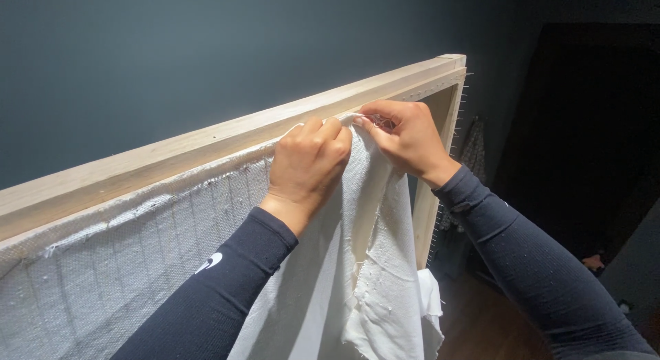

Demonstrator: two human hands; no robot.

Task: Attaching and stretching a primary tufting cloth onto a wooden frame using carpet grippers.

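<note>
The person wears 2 tight dark navy long sleeves that reach the wrists, leaving the left hand [307,162] and right hand [408,136] bare. The lower-left sleeve carries 1 small white mark.

Head camera looks closely along the wooden frame [227,136], toward dark wall [172,50].

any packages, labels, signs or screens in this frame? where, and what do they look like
No packages, signs or screens in view.
Only marking: a small white curved logo on the dark sleeve of the left forearm; no text legible.
Otherwise: left hand and right hand grip off-white fabric at the top bar of a pale wooden frame, against a dark blue-grey wall.
</note>
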